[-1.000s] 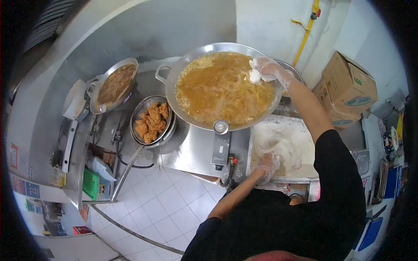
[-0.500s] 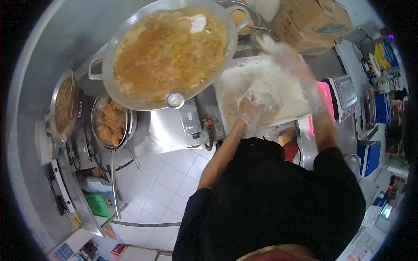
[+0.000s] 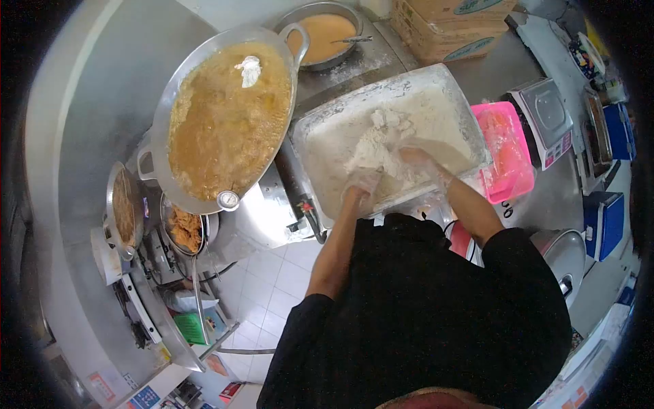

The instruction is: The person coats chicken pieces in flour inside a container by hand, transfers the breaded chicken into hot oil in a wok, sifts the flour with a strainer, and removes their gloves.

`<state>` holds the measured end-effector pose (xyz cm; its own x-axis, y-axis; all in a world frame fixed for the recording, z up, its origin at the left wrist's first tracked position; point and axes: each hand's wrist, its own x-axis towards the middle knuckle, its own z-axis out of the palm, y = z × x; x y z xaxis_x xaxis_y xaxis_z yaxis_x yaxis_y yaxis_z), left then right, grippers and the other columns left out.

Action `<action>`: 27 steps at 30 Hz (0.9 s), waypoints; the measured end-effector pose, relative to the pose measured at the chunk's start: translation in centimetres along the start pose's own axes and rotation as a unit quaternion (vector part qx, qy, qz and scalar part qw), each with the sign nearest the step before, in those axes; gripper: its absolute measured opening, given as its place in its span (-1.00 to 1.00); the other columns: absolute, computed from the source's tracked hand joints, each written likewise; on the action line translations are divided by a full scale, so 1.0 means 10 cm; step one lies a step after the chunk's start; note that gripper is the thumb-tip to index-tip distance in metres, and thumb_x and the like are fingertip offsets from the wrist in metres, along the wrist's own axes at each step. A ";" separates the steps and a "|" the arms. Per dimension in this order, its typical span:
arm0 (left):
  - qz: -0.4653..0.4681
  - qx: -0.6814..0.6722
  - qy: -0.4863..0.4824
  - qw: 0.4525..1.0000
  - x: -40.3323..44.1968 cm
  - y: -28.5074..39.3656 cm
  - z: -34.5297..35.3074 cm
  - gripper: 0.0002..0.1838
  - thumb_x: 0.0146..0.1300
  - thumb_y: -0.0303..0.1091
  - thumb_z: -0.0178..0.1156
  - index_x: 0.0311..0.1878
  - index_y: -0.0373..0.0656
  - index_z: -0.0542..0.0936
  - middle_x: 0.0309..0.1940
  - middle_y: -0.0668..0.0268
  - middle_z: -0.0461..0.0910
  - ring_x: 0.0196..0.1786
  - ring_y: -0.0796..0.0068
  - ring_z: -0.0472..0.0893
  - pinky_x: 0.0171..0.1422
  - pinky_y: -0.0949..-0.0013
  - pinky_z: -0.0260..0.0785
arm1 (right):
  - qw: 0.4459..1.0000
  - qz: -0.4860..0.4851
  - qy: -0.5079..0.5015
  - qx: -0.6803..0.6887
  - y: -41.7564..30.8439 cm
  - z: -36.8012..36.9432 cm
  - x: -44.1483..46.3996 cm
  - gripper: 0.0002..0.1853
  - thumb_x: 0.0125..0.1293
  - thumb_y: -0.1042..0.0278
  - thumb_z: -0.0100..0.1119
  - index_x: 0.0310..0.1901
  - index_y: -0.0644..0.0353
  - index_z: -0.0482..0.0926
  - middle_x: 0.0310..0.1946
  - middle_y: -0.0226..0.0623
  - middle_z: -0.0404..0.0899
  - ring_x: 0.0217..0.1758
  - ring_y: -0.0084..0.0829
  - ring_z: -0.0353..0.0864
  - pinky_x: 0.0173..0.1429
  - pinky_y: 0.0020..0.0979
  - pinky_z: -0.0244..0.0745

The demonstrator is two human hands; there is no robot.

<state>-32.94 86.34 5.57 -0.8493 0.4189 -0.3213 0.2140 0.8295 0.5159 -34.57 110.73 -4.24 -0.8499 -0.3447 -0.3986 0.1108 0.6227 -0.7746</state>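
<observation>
Both hands, in clear plastic gloves, are in a metal tray of white flour. My left hand rests at the tray's near side, its fingers partly sunk in the flour. My right hand lies just to its right, fingers blurred and dusted over. Floured lumps lie in front of both hands. What the fingers hold, if anything, cannot be made out. To the left, a large pan holds bubbling oil with a white floured piece in it. A dial thermometer sits at the pan's near rim.
A bowl of orange batter stands behind the tray, cardboard boxes at the back. On the right are a pink basket and a scale. Fried pieces lie in a strainer at left, beside a smaller oil pan.
My right hand has come from over the oil pan down into the flour tray, leaving a white piece in the oil. The view has swung right. My left hand remains in the flour.
</observation>
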 end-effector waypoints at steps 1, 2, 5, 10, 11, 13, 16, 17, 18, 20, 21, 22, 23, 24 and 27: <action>0.015 0.026 -0.001 1.000 0.04 0.03 0.08 -0.52 0.15 0.01 0.09 -0.02 -0.18 0.57 -0.15 0.13 0.61 -0.06 0.26 0.55 0.08 0.22 0.37 | 1.000 -0.015 0.002 -0.003 -0.06 0.12 0.05 -0.52 0.40 0.08 -0.07 0.20 0.26 0.38 0.18 -0.24 0.40 0.23 -0.37 0.33 0.29 -0.39 0.23; 0.021 0.025 -0.001 0.999 0.10 0.02 0.14 -0.53 0.15 -0.02 0.10 -0.02 -0.18 0.57 -0.15 0.13 0.61 -0.07 0.27 0.56 0.07 0.23 0.38 | 0.999 -0.034 0.006 0.016 -0.11 0.20 0.07 -0.51 0.40 0.08 -0.07 0.21 0.27 0.37 0.19 -0.25 0.39 0.25 -0.37 0.33 0.30 -0.39 0.22; 0.024 -0.035 -0.003 0.999 0.19 0.00 0.04 -0.58 0.16 -0.11 0.11 -0.02 -0.19 0.57 -0.15 0.13 0.62 -0.11 0.28 0.58 0.02 0.26 0.41 | 0.904 -0.131 0.068 0.402 -0.44 0.15 0.01 -0.52 0.42 0.12 -0.10 0.19 0.33 0.36 0.18 -0.22 0.40 0.23 -0.41 0.34 0.33 -0.40 0.19; 0.025 -0.187 0.033 0.981 0.20 -0.12 -0.19 -0.63 0.19 -0.21 0.10 0.01 -0.20 0.55 -0.15 0.16 0.61 -0.16 0.32 0.61 -0.07 0.30 0.46 | 0.878 0.051 0.086 0.467 -0.39 -0.47 0.05 -0.62 0.39 0.24 -0.03 0.15 0.24 0.43 -0.06 -0.38 0.54 -0.02 -0.59 0.48 0.01 -0.48 0.46; 0.047 -0.194 0.051 0.979 0.25 -0.21 -0.08 -0.62 0.21 -0.21 0.08 0.03 -0.20 0.53 -0.15 0.19 0.61 -0.17 0.36 0.60 -0.09 0.31 0.47 | 0.859 0.068 0.084 0.501 -0.39 -0.50 0.06 -0.64 0.38 0.25 -0.02 0.13 0.23 0.44 -0.11 -0.41 0.55 -0.07 -0.62 0.49 -0.07 -0.50 0.49; 0.094 -0.159 0.048 0.982 0.49 -0.42 0.10 -0.61 0.28 -0.22 0.01 0.10 -0.21 0.48 -0.15 0.22 0.59 -0.18 0.44 0.59 -0.11 0.34 0.48 | 0.826 0.030 0.081 0.557 -0.44 -0.56 0.04 -0.67 0.36 0.27 0.02 0.10 0.21 0.47 -0.19 -0.48 0.57 -0.18 -0.68 0.50 -0.23 -0.54 0.52; 0.078 -0.285 0.114 0.949 0.36 -0.20 -0.07 -0.61 0.28 -0.20 0.01 0.08 -0.23 0.49 -0.13 0.16 0.60 -0.10 0.34 0.58 0.02 0.30 0.43 | 0.758 0.059 0.066 0.646 -0.43 -0.64 -0.04 -0.68 0.35 0.25 0.05 0.06 0.19 0.49 -0.23 -0.48 0.58 -0.26 -0.66 0.52 -0.26 -0.51 0.53; 0.072 -0.315 0.136 0.937 0.27 -0.08 -0.17 -0.61 0.28 -0.20 0.01 0.06 -0.25 0.49 -0.13 0.14 0.60 -0.08 0.29 0.58 0.05 0.29 0.42 | 0.758 0.037 0.064 0.648 -0.45 -0.71 -0.08 -0.67 0.34 0.23 0.05 0.08 0.18 0.48 -0.19 -0.46 0.58 -0.22 -0.62 0.53 -0.20 -0.47 0.52; 0.079 -0.296 0.142 0.941 0.17 0.05 -0.28 -0.62 0.28 -0.21 0.01 0.05 -0.27 0.48 -0.14 0.13 0.59 -0.08 0.27 0.57 0.03 0.28 0.44 | 0.757 0.015 0.063 0.650 -0.48 -0.78 -0.13 -0.66 0.33 0.22 0.05 0.09 0.16 0.48 -0.15 -0.43 0.57 -0.19 -0.58 0.53 -0.13 -0.43 0.51; 0.088 -0.257 0.151 0.950 -0.08 0.24 -0.51 -0.63 0.28 -0.24 -0.01 0.03 -0.30 0.46 -0.15 0.11 0.56 -0.09 0.23 0.55 -0.01 0.26 0.46 | 0.752 -0.002 0.069 0.656 -0.50 -0.85 -0.23 -0.63 0.35 0.23 0.01 0.13 0.19 0.42 -0.07 -0.39 0.50 -0.10 -0.55 0.47 -0.04 -0.41 0.43; 0.094 -0.237 0.159 0.954 -0.14 0.29 -0.62 -0.64 0.28 -0.26 -0.02 0.02 -0.32 0.45 -0.16 0.11 0.55 -0.09 0.20 0.55 -0.03 0.25 0.48 | 0.760 -0.014 0.077 0.646 -0.52 -0.89 -0.27 -0.62 0.35 0.23 0.00 0.15 0.20 0.39 -0.03 -0.38 0.47 -0.06 -0.54 0.44 0.00 -0.41 0.38; 0.111 -0.199 0.153 0.962 -0.17 0.28 -0.60 -0.65 0.28 -0.27 -0.03 0.01 -0.32 0.44 -0.17 0.11 0.54 -0.10 0.20 0.54 -0.05 0.25 0.48 | 0.771 -0.024 0.084 0.631 -0.53 -0.93 -0.31 -0.60 0.36 0.23 -0.02 0.17 0.21 0.36 0.01 -0.36 0.43 -0.01 -0.52 0.41 0.04 -0.40 0.34; 0.128 -0.162 0.148 0.967 -0.20 0.27 -0.58 -0.66 0.28 -0.28 -0.04 0.00 -0.33 0.44 -0.18 0.11 0.54 -0.11 0.19 0.54 -0.07 0.24 0.49 | 0.784 -0.029 0.092 0.613 -0.55 -0.96 -0.35 -0.59 0.37 0.23 -0.04 0.19 0.22 0.33 0.05 -0.34 0.40 0.03 -0.51 0.38 0.09 -0.39 0.29; 0.159 -0.105 0.134 0.973 -0.17 0.18 -0.46 -0.68 0.29 -0.29 -0.05 0.00 -0.32 0.44 -0.18 0.11 0.54 -0.12 0.20 0.54 -0.08 0.23 0.49 | 0.802 -0.037 0.100 0.588 -0.56 -1.00 -0.38 -0.57 0.38 0.24 -0.06 0.20 0.24 0.30 0.09 -0.32 0.36 0.08 -0.49 0.35 0.13 -0.38 0.25; 0.252 0.068 0.086 0.961 -0.01 -0.03 -0.08 -0.71 0.32 -0.30 -0.06 -0.02 -0.29 0.46 -0.21 0.13 0.53 -0.16 0.23 0.54 -0.13 0.22 0.49 | 0.874 -0.060 0.117 0.468 -0.61 -1.14 -0.41 -0.53 0.40 0.24 -0.11 0.26 0.27 0.22 0.20 -0.27 0.26 0.21 -0.45 0.25 0.27 -0.36 0.12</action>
<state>-33.31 85.75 6.10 -0.6856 0.7229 0.0854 0.6712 0.5823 0.4587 -37.62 116.38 7.78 -0.9543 -0.1461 -0.2608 0.2935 -0.2935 -0.9098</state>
